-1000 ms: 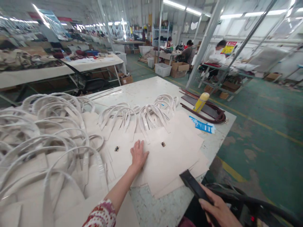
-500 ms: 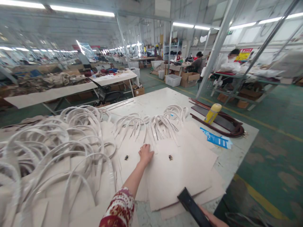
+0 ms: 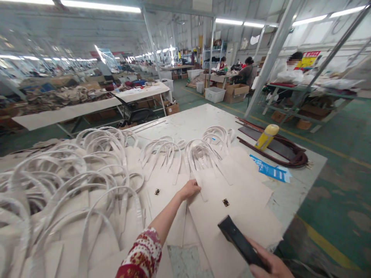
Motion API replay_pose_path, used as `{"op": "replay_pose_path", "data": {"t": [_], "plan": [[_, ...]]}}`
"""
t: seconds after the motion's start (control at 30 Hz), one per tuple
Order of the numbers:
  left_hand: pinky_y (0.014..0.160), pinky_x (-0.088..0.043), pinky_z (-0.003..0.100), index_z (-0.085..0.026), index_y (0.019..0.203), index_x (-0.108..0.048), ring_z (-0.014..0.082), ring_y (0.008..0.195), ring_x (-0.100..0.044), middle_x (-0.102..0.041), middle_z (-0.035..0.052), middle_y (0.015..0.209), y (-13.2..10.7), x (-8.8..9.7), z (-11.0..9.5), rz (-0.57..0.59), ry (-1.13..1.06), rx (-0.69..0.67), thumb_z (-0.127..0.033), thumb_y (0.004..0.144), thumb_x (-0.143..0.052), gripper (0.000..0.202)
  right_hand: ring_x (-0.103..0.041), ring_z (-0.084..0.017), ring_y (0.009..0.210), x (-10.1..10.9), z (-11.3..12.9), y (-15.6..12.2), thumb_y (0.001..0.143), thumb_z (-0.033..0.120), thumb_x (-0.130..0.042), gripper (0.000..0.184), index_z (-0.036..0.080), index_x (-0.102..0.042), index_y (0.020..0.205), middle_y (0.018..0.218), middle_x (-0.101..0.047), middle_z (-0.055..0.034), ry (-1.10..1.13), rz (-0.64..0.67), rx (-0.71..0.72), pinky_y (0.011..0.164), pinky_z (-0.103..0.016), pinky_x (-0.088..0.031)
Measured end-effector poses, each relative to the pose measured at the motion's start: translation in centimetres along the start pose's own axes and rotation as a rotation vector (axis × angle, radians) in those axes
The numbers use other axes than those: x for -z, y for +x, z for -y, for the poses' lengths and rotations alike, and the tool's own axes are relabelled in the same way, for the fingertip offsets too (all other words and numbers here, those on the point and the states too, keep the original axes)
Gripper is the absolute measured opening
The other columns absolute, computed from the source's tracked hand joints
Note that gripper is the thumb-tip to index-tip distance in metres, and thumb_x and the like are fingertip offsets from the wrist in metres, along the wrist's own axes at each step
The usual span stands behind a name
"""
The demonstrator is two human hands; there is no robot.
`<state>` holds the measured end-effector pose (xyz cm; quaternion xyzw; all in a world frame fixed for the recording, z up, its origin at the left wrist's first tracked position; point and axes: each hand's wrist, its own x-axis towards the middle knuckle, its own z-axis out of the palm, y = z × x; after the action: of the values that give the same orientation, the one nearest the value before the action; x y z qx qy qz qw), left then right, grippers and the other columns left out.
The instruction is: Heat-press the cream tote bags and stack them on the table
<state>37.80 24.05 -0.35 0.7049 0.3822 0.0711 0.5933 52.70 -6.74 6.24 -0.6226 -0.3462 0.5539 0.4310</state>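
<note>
The person's left hand [image 3: 189, 190] had its fingers curled closed on the upper left edge of the cream bag [image 3: 246, 210], just below the foot of its strap handles [image 3: 199, 160]. Half a second earlier the same bag had lain nearly square to its neighbour; now it was turned askew, its lower part swung toward the right, and its small dark metal plate [image 3: 225, 202] sat farther from the matching plate [image 3: 157, 192] on the neighbouring bag [image 3: 165, 210]. The left hand had moved rightward with that edge. The right hand [image 3: 268, 262], mostly cut off by the frame in the earlier view, showed more fully, its fingers wrapped around a black tool [image 3: 240, 239]. The tool's blunt end, previously at the bag's lower border, was now seen over the bag's face, close below the metal plate; whether it touched the cloth could not be told. The pile of bags [image 3: 95, 200] at the left, the yellow bottle [image 3: 267, 137] and the blue packet [image 3: 274, 171] on the table [image 3: 199, 119] kept their places.
</note>
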Motion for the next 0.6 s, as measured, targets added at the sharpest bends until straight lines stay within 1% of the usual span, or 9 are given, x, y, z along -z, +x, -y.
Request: {"op": "replay_pose_path", "data": {"t": [0.07,0.1,0.13,0.17,0.23,0.3,0.4,0.5,0.6], "plan": [[0.076,-0.043,0.026,-0.014,0.093,-0.058,0.0145,0.083,-0.056,-0.063,0.0003,0.087,-1.5,-1.5,0.4,0.069,-0.101,-0.037,-0.01,0.064,-0.051,0.031,-0.063,-0.023,0.074,-0.5,1.0,1.4,0.069,0.042,-0.056,0.063,0.022,-0.041,0.127,0.088,-0.065,-0.0053,-0.002,0.009,-0.05,0.066,-0.034,-0.054],[0.078,-0.043,0.027,-0.015,0.096,-0.058,0.0151,0.085,-0.056,-0.063,0.0009,0.09,-2.1,-2.2,0.6,0.088,-0.145,-0.046,-0.01,0.062,-0.049,0.036,-0.061,-0.018,0.056,-0.6,1.2,2.3,0.071,0.042,-0.054,0.065,0.023,-0.034,0.13,0.074,-0.062,-0.002,0.007,0.02,-0.091,0.049,-0.03,-0.053],[0.079,-0.043,0.028,-0.015,0.099,-0.058,0.0158,0.086,-0.056,-0.063,0.0019,0.093,-2.6,-2.8,0.9,0.099,-0.182,-0.049,-0.01,0.062,-0.048,0.039,-0.055,-0.014,0.043,-0.8,1.1,3.1,0.072,0.042,-0.052,0.067,0.023,-0.029,0.132,0.064,-0.057,0.002,0.02,0.033,-0.124,0.038,-0.026,-0.048],[0.08,-0.043,0.03,-0.014,0.101,-0.057,0.0164,0.085,-0.056,-0.063,0.0029,0.095,-3.0,-3.3,1.2,0.103,-0.214,-0.047,-0.011,0.061,-0.048,0.041,-0.05,-0.011,0.037,-0.9,0.8,3.9,0.073,0.041,-0.051,0.067,0.024,-0.026,0.133,0.059,-0.051,0.0049,0.031,0.047,-0.145,0.032,-0.023,-0.043],[0.079,-0.045,0.032,-0.014,0.103,-0.056,0.0174,0.083,-0.057,-0.062,0.0047,0.097,-3.4,-4.1,1.9,0.094,-0.258,-0.033,-0.012,0.061,-0.047,0.044,-0.048,-0.009,0.035,-1.1,0.1,5.3,0.073,0.037,-0.051,0.065,0.024,-0.027,0.132,0.058,-0.046,0.0069,0.032,0.067,-0.146,0.03,-0.02,-0.04],[0.077,-0.046,0.033,-0.012,0.105,-0.055,0.0177,0.082,-0.058,-0.063,0.0061,0.096,-3.5,-4.7,2.3,0.063,-0.274,-0.013,-0.013,0.061,-0.046,0.045,-0.049,-0.009,0.036,-1.5,-0.5,6.1,0.074,0.036,-0.05,0.061,0.023,-0.03,0.131,0.06,-0.047,0.0064,0.03,0.065,-0.136,0.029,-0.02,-0.04],[0.075,-0.047,0.031,-0.009,0.104,-0.055,0.0177,0.081,-0.058,-0.064,0.0073,0.09,-3.4,-5.4,2.5,0.009,-0.248,0.01,-0.015,0.063,-0.045,0.043,-0.048,-0.009,0.037,-2.6,-0.3,6.7,0.075,0.035,-0.05,0.062,0.021,-0.029,0.131,0.059,-0.047,0.0064,0.054,0.01,-0.085,0.031,-0.02,-0.04],[0.071,-0.047,0.031,-0.008,0.099,-0.058,0.0184,0.078,-0.059,-0.064,0.0077,0.086,-3.0,-5.5,1.8,-0.028,-0.165,0.009,-0.021,0.069,-0.046,0.035,-0.045,-0.008,0.039,-3.8,1.1,6.6,0.074,0.035,-0.052,0.069,0.019,-0.022,0.134,0.058,-0.048,0.0067,0.084,-0.041,-0.01,0.034,-0.02,-0.041],[0.071,-0.046,0.032,-0.007,0.088,-0.061,0.0209,0.079,-0.058,-0.064,0.0078,0.083,-2.3,-4.4,0.1,-0.089,-0.023,-0.012,-0.02,0.07,-0.045,0.027,-0.043,-0.008,0.039,-4.0,2.3,5.5,0.073,0.038,-0.054,0.073,0.016,-0.02,0.134,0.054,-0.049,0.0066,0.069,-0.068,-0.017,0.035,-0.02,-0.039]]}}
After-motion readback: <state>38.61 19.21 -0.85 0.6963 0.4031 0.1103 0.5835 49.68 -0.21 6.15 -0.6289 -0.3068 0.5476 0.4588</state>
